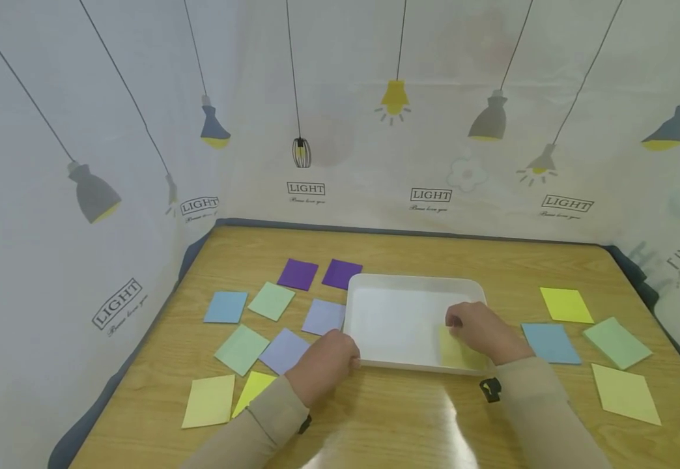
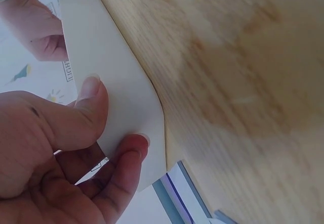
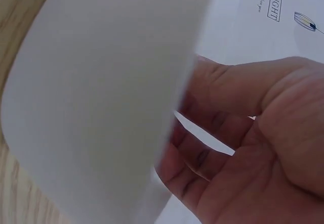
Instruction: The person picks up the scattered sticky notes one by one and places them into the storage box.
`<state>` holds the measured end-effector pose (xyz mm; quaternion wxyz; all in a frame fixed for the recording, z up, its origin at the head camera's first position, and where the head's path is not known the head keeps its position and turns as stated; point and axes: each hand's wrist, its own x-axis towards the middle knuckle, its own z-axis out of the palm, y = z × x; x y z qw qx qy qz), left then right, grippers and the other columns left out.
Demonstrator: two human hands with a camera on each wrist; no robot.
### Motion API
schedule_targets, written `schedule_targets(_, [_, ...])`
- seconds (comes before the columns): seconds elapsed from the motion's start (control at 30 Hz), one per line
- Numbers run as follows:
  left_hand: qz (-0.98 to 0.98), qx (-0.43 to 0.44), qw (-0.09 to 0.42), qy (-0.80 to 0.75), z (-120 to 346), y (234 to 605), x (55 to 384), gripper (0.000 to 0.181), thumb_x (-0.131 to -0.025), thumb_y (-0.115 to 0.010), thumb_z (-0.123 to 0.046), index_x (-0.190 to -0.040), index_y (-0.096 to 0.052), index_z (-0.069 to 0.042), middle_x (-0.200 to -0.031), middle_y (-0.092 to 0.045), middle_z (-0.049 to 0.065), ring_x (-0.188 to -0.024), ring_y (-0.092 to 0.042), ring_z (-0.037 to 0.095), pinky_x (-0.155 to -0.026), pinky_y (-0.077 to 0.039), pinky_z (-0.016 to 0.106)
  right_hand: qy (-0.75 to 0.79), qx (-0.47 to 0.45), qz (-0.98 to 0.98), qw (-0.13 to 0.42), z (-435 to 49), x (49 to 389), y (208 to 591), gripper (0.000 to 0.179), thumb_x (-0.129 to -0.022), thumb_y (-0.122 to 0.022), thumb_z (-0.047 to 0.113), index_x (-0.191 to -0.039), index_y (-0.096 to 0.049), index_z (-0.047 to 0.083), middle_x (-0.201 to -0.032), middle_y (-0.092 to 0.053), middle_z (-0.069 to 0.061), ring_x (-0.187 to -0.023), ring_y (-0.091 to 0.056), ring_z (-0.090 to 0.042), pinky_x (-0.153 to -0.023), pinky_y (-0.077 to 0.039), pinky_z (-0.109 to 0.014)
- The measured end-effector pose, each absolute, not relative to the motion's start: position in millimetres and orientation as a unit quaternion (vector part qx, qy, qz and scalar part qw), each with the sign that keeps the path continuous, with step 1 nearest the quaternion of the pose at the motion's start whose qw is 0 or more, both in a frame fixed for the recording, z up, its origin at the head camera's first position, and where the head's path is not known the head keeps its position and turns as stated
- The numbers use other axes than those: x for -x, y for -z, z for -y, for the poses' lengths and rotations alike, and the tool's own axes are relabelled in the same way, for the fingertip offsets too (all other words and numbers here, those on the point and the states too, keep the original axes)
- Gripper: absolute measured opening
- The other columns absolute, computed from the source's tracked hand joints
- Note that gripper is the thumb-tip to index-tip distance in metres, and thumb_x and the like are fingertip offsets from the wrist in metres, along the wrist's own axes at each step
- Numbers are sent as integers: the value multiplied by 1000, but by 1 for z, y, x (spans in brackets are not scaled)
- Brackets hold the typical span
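A white shallow tray [image 1: 398, 312] lies on the wooden table. At its front left corner my left hand [image 1: 325, 365] holds the wall; in the left wrist view the thumb and a fingertip press the tray's outer side [image 2: 126, 82]. My right hand [image 1: 483, 329] reaches over the tray's right part, fingers curled at the upper edge of a pale yellow sticky note [image 1: 457, 352] in the front right corner. Seen from the right wrist, the tray wall [image 3: 101, 92] hides those fingertips. Left of the tray, a lilac note [image 1: 284, 350] and a bright yellow note [image 1: 252, 389] lie near my left hand.
Two purple notes [image 1: 297, 274] lie at the back left, with blue [image 1: 225, 307], green [image 1: 241, 350] and pale yellow [image 1: 208, 401] ones nearer. Right of the tray are yellow [image 1: 566, 305], blue [image 1: 551, 342], green [image 1: 617, 342] and pale yellow [image 1: 625, 393] notes. A lamp-printed curtain [image 1: 363, 169] surrounds the table.
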<state>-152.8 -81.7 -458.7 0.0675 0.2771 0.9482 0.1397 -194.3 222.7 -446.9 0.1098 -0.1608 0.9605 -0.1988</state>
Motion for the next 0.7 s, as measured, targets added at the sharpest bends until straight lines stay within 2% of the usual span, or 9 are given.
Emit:
schedule_targets(0.27, [-949, -271, 76, -141, 80, 457, 153, 8, -88, -75, -13, -84, -81, -9, -78, -74, 0, -68, -52, 5, -71, -52, 22, 201, 153, -959, 127, -222, 198, 454, 3, -88, -69, 1, -91, -69, 2, -88, -68, -10, -80, -56, -23, -74, -50, -40])
schedule_targets(0.43, [-949, -274, 76, -139, 80, 455, 152, 7, -87, -76, -12, -84, -81, -9, -80, -75, 1, -70, -57, 7, -73, -54, 23, 195, 156, -960, 124, -221, 199, 458, 5, -85, -67, -2, -89, -68, 1, -86, -67, -10, -78, -55, -22, -72, -49, -39])
schedule_targets(0.7, [-951, -270, 78, -131, 80, 455, 152, 8, -87, -76, -13, -82, -80, -10, -79, -74, 0, -71, -56, 7, -74, -54, 24, 187, 135, -964, 130, -219, 200, 461, 3, -88, -67, 2, -87, -65, 1, -84, -63, -6, -77, -52, -21, -70, -46, -36])
